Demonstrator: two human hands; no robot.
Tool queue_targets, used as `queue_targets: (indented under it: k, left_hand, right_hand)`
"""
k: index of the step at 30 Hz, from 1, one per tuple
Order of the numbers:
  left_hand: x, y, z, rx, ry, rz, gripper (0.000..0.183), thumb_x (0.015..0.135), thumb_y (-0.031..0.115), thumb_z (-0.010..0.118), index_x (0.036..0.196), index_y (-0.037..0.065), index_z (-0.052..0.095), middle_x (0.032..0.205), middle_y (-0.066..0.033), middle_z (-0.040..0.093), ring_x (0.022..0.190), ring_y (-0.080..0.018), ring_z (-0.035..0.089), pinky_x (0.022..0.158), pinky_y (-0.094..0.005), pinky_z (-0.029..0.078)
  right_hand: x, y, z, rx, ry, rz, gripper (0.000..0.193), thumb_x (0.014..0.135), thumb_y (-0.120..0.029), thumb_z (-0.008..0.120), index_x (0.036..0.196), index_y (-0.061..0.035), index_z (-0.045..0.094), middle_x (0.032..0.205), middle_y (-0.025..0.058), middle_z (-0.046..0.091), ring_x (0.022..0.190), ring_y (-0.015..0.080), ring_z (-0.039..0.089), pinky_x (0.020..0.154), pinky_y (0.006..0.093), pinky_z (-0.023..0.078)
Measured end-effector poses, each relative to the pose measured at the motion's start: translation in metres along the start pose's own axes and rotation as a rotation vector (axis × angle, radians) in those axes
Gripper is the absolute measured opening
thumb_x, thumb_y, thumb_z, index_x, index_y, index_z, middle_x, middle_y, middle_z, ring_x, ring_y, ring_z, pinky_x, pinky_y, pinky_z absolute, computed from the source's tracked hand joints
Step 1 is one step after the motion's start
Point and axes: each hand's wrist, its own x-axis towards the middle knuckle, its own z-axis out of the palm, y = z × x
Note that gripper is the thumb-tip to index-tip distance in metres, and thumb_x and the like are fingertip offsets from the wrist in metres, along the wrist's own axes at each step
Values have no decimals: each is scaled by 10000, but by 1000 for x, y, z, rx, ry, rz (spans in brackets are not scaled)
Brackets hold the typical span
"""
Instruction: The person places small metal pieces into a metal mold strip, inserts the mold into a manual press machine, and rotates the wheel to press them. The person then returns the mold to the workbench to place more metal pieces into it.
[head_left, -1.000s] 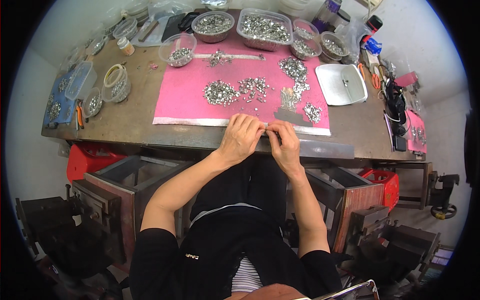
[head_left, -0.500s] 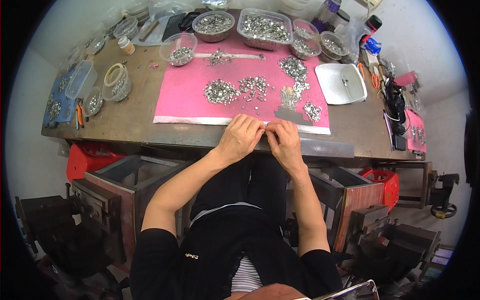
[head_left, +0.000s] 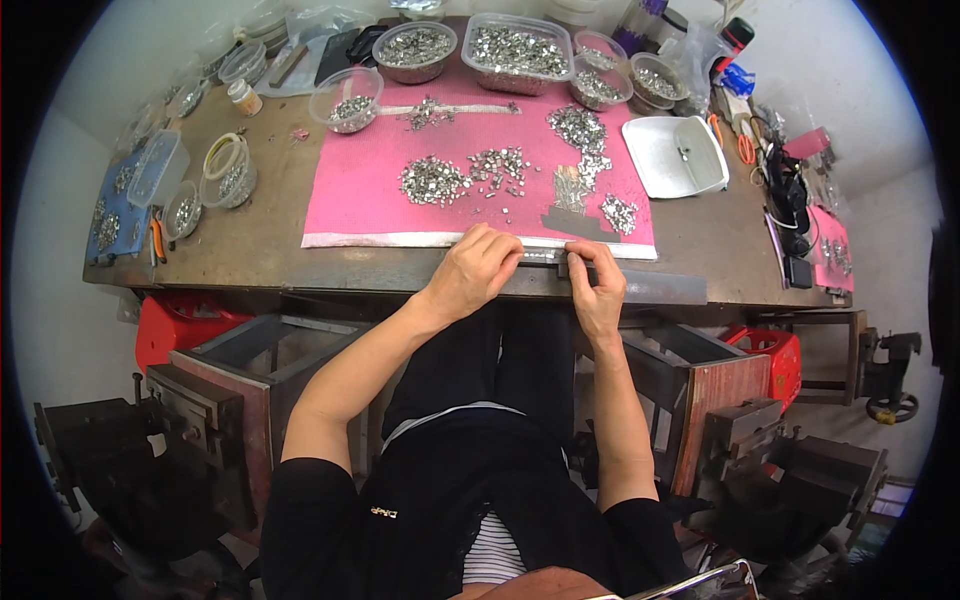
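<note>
At the front edge of the bench my left hand [head_left: 478, 268] is closed, its fingers curled and pinched together. What they hold is hidden. Just to its right, the thumb and forefinger of my right hand [head_left: 598, 288] close by a small dark metal piece; their contents are too small to name. Between the two hands lies a thin dark strip [head_left: 541, 256] with a row of tiny shiny bits along it. Beyond my hands, heaps of small silvery metal pieces [head_left: 433, 181] rest on a pink mat [head_left: 350, 205]. Near my right hand are thin brass-coloured pins [head_left: 570, 188] and a flat grey plate [head_left: 580, 224].
Clear tubs of metal pieces [head_left: 520, 58] line the back. A white tray [head_left: 650, 160] stands right of the mat. Orange-handled pliers [head_left: 157, 238] lie at the left. Below the bench are red stools [head_left: 170, 330] and dark vises [head_left: 190, 430] on either side.
My hands were together at the fingertips and have moved apart, the right one shifting right and slightly down. The dark strip between them now shows. The whole view has shifted slightly.
</note>
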Motion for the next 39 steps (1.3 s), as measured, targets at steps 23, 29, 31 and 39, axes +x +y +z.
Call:
queue_targets:
  k: [23,29,31,39]
  left_hand:
    - [-4,-2,0,90,-9,99,192,832,51,765,1011,50,696,1002,-99,687,923,-301,650,919,-455,522]
    - [-10,7,-1,352,-32,114,257,828,171,796,1076,130,741,1099,-32,695,1030,-265,627,1033,-537,453]
    - [-15,5,2,329,-29,65,242,832,175,793,1063,122,740,1104,-34,694,1030,-268,625,1049,-541,438]
    - [-25,5,-23,260,-14,-14,600,849,295,793,1377,103,584,1270,-86,609,1198,-306,526,1144,-560,323]
  right_hand:
    - [-3,6,0,105,20,92,91,920,15,674,1004,-2,705,917,87,679,730,168,636,676,294,502]
    - [-3,9,-3,91,8,70,95,923,0,674,1014,-2,703,918,90,679,740,167,637,681,300,502]
    - [-4,10,-2,105,-22,101,105,921,-6,675,1023,4,701,918,86,679,757,168,642,704,295,510]
    - [6,1,-18,107,-249,156,371,852,-71,773,1205,-28,670,1112,97,642,909,204,642,844,328,523]
